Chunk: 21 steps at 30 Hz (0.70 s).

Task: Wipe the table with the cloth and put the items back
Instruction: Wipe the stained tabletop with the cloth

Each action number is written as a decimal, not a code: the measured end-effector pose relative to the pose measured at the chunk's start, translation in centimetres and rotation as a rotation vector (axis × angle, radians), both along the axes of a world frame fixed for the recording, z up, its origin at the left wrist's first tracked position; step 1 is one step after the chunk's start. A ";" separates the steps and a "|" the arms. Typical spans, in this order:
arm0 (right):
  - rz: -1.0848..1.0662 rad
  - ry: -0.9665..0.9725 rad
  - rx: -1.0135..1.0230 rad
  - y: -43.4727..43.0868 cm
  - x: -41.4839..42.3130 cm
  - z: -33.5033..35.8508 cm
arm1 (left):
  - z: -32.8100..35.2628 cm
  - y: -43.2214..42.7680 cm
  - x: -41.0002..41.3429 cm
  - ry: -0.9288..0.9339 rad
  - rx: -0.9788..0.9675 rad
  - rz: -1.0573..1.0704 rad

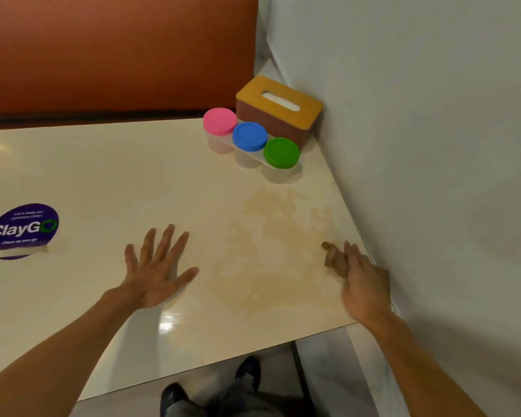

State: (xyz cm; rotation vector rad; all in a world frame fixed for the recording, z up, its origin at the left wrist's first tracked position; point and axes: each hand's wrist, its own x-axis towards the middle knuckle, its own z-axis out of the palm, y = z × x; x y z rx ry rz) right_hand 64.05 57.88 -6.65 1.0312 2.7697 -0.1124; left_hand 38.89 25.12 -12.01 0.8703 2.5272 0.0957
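Observation:
A cream table (pixel 109 176) carries a wide brownish stain (pixel 271 251) near its right side. My left hand (pixel 157 272) lies flat on the table with fingers spread, just left of the stain. My right hand (pixel 358 275) hovers at the table's right edge by the wall, fingers loosely extended, holding nothing. At the far right corner stand three clear jars in a row, with a pink lid (pixel 220 121), a blue lid (pixel 249 136) and a green lid (pixel 281 153). Behind them sits a brown tissue box with a yellow top (pixel 278 111). No cloth is in view.
A purple round "ClayGo" sign (pixel 21 228) stands at the table's left. An orange-brown bench back (pixel 118 49) runs along the far side. A grey wall (pixel 433 145) borders the right edge. My shoes (pixel 247 371) show on the floor below the near edge.

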 end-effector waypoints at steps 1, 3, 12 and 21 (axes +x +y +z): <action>-0.001 -0.057 0.002 -0.6 0.4 -1.1 | 0.0 0.4 0.0 -0.006 -0.001 0.002; -0.043 -0.030 -0.035 -1.4 1.0 -2.7 | 0.2 1.0 0.1 -0.020 -0.011 -0.009; -0.305 0.281 -0.154 -6.9 -1.1 -4.2 | 0.1 0.8 0.2 -0.047 -0.043 -0.010; -0.294 0.259 -0.170 -15.3 -2.5 -4.9 | -0.8 0.7 0.2 -0.029 -0.038 -0.037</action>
